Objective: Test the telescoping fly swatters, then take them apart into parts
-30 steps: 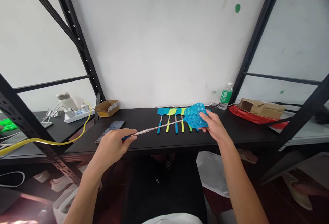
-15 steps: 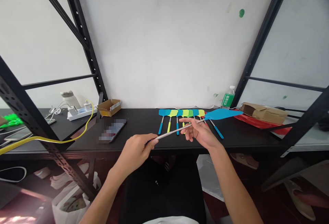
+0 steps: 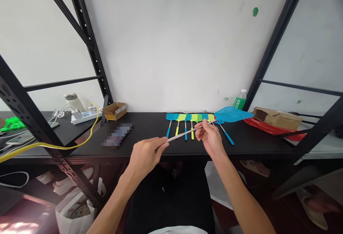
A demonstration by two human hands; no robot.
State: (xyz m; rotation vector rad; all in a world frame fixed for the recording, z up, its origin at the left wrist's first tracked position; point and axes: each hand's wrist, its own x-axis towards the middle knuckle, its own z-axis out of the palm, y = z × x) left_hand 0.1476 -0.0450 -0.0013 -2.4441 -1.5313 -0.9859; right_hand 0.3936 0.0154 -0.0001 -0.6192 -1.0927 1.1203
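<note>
- White wall (image 3: 174, 48) fills the background well beyond both grips.
- Black metal shelving uprights (image 3: 89, 44) frame the scene to either side of the grips.
- Black desk (image 3: 144, 126) runs crosswise just ahead of the grips.
- White plastic bag (image 3: 73, 212) sits on the floor below and left of the left grip.
- Red bag (image 3: 268, 128) lies on the desk well right of the right grip, with a kraft paper package (image 3: 277, 118) on top of it.
- Row of blue and yellow-green fly swatters (image 3: 190, 117) lies on the desk straight ahead of the grips, handles pointing toward the person.
- Blue fly swatter (image 3: 233, 114) spans both grips, its mesh head just beyond the right grip, above the desk; whether the head touches the desk is hard to tell.
- Left grip (image 3: 147, 157) closes firmly around the lower end of the swatter's steel handle (image 3: 184, 133).
- Right grip (image 3: 210, 137) pinches the same handle near the head between thumb and forefinger, other fingers loosely curled.
- Blurred phone (image 3: 117, 135) lies on the desk ahead and left of the left grip.
- Power strip (image 3: 85, 116) sits farther left, with a yellow cable (image 3: 80, 144) trailing from it.
- Water bottle (image 3: 239, 100) stands beyond the right grip, against the wall.
</note>
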